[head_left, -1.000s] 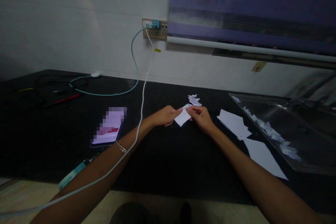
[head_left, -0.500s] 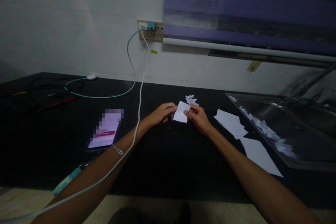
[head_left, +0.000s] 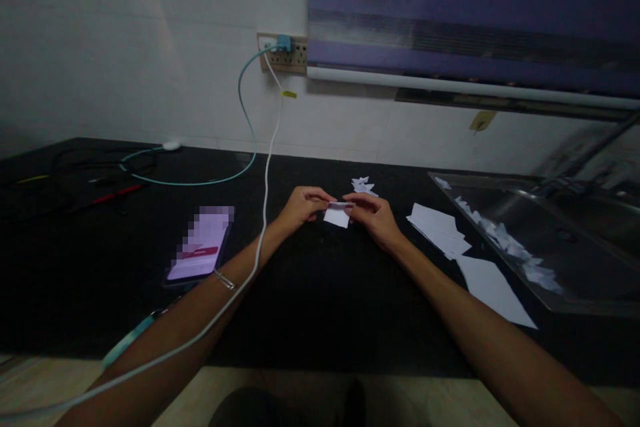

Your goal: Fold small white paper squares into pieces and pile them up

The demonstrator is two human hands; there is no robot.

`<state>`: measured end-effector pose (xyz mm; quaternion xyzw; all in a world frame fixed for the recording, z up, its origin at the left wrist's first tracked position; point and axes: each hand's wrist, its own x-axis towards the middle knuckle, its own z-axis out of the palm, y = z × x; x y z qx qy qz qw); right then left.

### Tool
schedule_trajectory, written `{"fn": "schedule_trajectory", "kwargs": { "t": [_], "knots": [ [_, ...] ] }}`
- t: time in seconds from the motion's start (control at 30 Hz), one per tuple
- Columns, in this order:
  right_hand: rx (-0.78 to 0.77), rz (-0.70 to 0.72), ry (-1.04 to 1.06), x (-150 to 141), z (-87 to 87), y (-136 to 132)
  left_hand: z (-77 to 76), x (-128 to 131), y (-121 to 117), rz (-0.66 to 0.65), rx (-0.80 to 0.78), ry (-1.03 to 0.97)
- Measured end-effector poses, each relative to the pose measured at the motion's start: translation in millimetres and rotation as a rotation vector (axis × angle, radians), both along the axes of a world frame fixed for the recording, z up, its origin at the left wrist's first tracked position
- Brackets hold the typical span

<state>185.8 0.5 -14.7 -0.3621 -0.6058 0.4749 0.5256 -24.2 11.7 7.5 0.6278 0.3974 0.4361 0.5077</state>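
Between my two hands is a small piece of white paper (head_left: 337,217), its far edge bent over toward me. My left hand (head_left: 304,205) pinches its left upper corner with thumb and fingers. At the right upper corner, my right hand (head_left: 374,219) grips the same piece, thumb on the near side. Just beyond the right hand lie several small folded paper pieces (head_left: 364,187). To the right of that hand, a stack of cut white paper (head_left: 437,228) rests on the black counter (head_left: 320,307), with a larger white sheet (head_left: 496,290) nearer me.
A metal sink (head_left: 590,247) is at the right, folded papers (head_left: 515,243) lined along its rim. At left lies a phone (head_left: 203,247) beside my forearm, with a teal strap (head_left: 127,343) nearer. A white cable (head_left: 265,213) runs from the wall socket (head_left: 283,53) across my left arm.
The paper lay flat and open half a second ago; now its far part is folded over. Both hands have closed on its upper corners, and the view has shifted slightly.
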Motion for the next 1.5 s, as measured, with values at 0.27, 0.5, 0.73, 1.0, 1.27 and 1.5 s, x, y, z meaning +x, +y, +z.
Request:
{"fn": "schedule_trajectory", "kwargs": {
  "t": [0.27,0.5,0.73,1.0,1.27,1.5],
  "knots": [
    [0.171,-0.119,-0.017,2.4,2.9,-0.9,1.8,1.2,-5.2,-0.220,-0.143,-0.109],
    [0.126,-0.101,0.001,3.0,0.2,1.2,3.2,3.9,-4.9,-0.154,-0.084,-0.041],
    [0.102,-0.028,-0.021,0.5,0.2,-0.3,-1.9,0.7,1.3,-0.044,-0.043,-0.056],
    [0.237,-0.088,-0.038,2.0,3.3,1.6,-9.7,0.5,8.1,-0.250,-0.269,-0.154],
    [0.088,-0.060,-0.009,1.2,1.8,1.0,3.3,4.1,-9.3,-0.277,-0.035,0.162],
    [-0.134,0.052,-0.030,-1.8,-0.6,3.8,-10.8,7.0,-0.7,-0.209,0.090,0.200]
  ]
}}
